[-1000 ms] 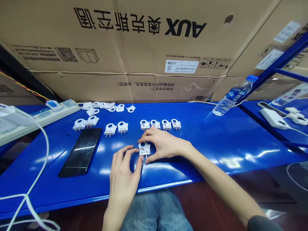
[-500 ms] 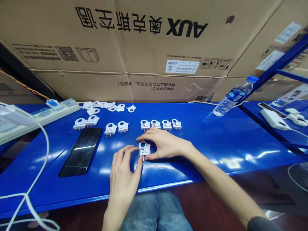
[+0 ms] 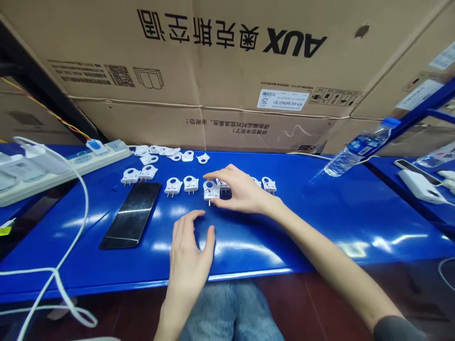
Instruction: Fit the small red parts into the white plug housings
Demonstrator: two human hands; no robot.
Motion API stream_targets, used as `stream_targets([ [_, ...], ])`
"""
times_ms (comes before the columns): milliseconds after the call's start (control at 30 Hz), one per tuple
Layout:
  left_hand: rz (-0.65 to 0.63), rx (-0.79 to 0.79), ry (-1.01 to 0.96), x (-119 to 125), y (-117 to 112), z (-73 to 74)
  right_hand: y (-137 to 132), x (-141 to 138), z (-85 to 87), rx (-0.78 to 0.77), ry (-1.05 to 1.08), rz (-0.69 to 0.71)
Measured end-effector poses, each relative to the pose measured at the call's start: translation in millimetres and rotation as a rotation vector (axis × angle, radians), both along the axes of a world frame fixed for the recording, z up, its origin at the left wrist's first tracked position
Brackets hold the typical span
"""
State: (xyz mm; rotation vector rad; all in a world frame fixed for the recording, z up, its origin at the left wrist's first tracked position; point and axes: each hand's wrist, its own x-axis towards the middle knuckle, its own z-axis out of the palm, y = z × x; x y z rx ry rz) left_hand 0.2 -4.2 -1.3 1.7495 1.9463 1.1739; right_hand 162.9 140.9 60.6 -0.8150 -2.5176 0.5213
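My right hand [image 3: 239, 192] pinches a small white two-pin plug [image 3: 211, 190] between thumb and fingers, holding it at the left end of a row of similar white plugs [image 3: 269, 184] on the blue table [image 3: 320, 213]. My left hand [image 3: 190, 246] rests on the table nearer to me, fingers loosely curled and apart, holding nothing. Two more plugs [image 3: 181, 185] stand just left of the held one, and another pair [image 3: 139, 174] sits farther left.
A black phone [image 3: 131, 215] lies left of my left hand. White plug shells [image 3: 170, 153] are scattered at the back by large cardboard boxes [image 3: 227, 71]. A power strip [image 3: 60, 166] with white cables lies at left, a water bottle [image 3: 359, 148] at right.
My right hand has carried the plug away from me, from between both hands up to the row of plugs. My left hand let go of it and stayed near the table edge.
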Motion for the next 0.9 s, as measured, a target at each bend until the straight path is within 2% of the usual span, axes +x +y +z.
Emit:
stream_targets([
  [100, -0.008, 0.002, -0.003, 0.0, -0.4, 1.3, 17.1, -14.2, -2.7, 0.048, -0.086, -0.002],
  [300, -0.019, -0.003, -0.014, -0.4, -1.7, 2.5, 40.6, -27.6, -16.0, 0.042, -0.185, -0.054],
  [433, -0.025, 0.003, -0.017, -0.7, -2.0, 1.4, 42.4, -28.3, -21.0, 0.026, -0.216, -0.061],
  [567, -0.029, 0.006, -0.006, -0.4, -1.9, 1.3, 40.3, -32.2, -18.1, 0.044, -0.204, -0.075],
  [700, -0.041, 0.005, 0.007, -0.2, -1.8, 2.0, 39.9, -47.4, -15.0, 0.070, -0.207, -0.048],
  [900, -0.028, 0.009, 0.001, 0.4, -1.1, 1.5, 41.7, -73.5, -19.9, 0.071, -0.236, 0.029],
])
